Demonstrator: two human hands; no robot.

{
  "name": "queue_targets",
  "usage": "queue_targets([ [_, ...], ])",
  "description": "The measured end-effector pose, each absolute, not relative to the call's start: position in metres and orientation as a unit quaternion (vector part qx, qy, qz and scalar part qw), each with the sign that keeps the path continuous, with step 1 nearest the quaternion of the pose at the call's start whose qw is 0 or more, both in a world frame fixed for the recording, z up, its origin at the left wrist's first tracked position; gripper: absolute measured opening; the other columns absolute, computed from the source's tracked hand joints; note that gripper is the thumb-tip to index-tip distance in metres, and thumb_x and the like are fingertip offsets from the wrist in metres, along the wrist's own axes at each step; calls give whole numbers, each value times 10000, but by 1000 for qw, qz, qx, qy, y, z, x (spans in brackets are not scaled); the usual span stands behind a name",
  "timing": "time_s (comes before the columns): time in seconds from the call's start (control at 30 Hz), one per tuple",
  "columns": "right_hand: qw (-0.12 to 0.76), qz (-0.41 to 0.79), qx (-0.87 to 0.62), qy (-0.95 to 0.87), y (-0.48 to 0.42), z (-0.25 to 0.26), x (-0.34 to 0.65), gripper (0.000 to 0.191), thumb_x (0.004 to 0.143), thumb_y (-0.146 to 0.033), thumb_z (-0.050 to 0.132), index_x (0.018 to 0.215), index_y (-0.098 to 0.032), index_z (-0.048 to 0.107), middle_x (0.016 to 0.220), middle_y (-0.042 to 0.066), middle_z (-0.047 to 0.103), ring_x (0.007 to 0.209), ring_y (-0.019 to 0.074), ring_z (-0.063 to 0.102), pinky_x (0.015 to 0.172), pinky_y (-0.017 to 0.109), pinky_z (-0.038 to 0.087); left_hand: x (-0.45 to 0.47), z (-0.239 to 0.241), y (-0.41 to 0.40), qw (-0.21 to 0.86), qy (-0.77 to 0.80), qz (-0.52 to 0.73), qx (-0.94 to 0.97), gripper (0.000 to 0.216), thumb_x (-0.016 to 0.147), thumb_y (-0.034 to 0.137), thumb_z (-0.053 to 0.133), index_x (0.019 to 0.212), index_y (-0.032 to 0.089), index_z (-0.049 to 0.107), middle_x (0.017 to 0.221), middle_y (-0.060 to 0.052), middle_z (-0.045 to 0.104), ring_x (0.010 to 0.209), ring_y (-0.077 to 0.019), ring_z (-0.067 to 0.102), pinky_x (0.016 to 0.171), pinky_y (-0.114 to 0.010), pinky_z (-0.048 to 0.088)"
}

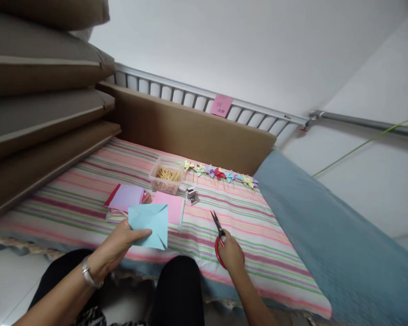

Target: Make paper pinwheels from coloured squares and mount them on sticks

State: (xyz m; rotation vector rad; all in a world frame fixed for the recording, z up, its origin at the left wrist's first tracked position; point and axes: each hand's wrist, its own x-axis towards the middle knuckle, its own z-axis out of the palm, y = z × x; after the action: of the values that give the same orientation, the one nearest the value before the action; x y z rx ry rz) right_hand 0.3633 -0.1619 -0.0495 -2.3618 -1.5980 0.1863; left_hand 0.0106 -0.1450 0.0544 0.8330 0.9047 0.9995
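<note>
My left hand (131,237) pinches a light blue paper square (148,219) by its left side, thumb on top. Slits run in from the square's corners, and a small dot marks its middle. My right hand (233,251) is closed round the red handles of the scissors (219,230), over the striped cloth. Their dark blades point away from me and look nearly closed. Just beyond the blue square lie a stack topped with pink paper (170,206) and another topped with lilac paper (125,197).
A clear plastic box (165,185) of thin wooden sticks stands behind the papers, beside a small packet of metal bits (191,195). Several paper pinwheels (219,173) line the back of the striped cloth (258,244). Stacked cushions (51,108) rise at left; a brown board (190,122) stands behind.
</note>
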Motion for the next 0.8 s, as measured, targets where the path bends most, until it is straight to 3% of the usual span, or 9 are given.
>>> queue_targets([
  [0.17,164,39,-833,-527,-134,-33,349,446,740,-96,527,1182,-59,565,1102,225,609,1091,333,534,923,435,369,20,45,-102,699,411,429,398,380,594,227,791,950,147,686,861,-63,753,776,-219,675,750,-304,504],
  [0.27,233,69,-801,-547,-129,-11,316,354,835,-251,492,1163,-158,585,1200,134,587,1124,248,525,937,355,398,31,42,-76,703,407,404,421,361,595,229,791,933,153,690,850,-53,752,761,-211,673,748,-301,504],
  [0.33,411,289,-702,-505,-123,3,283,358,863,-395,471,1083,-154,620,1055,123,653,935,226,620,810,342,476,37,38,-60,708,408,387,427,366,576,228,802,920,159,695,833,-50,752,746,-213,673,741,-307,507],
  [0.43,522,496,-577,-385,-100,15,231,400,770,-502,590,968,-158,644,841,71,676,723,187,635,643,298,488,37,29,-40,704,425,380,424,355,534,238,819,862,155,710,796,-57,753,709,-225,674,697,-304,510],
  [0.63,523,606,-458,-386,-34,14,155,252,651,-361,735,731,-144,635,668,-14,617,600,112,530,594,235,410,-4,20,-14,675,475,390,408,289,505,255,821,742,136,706,641,-42,725,593,-227,644,558,-290,492],
  [0.8,496,630,-430,-414,-3,12,130,220,654,-335,718,714,-145,624,678,-20,601,593,100,494,597,232,383,-34,13,-2,679,488,415,358,329,515,232,825,802,156,683,667,-10,720,573,-182,627,563,-269,497],
])
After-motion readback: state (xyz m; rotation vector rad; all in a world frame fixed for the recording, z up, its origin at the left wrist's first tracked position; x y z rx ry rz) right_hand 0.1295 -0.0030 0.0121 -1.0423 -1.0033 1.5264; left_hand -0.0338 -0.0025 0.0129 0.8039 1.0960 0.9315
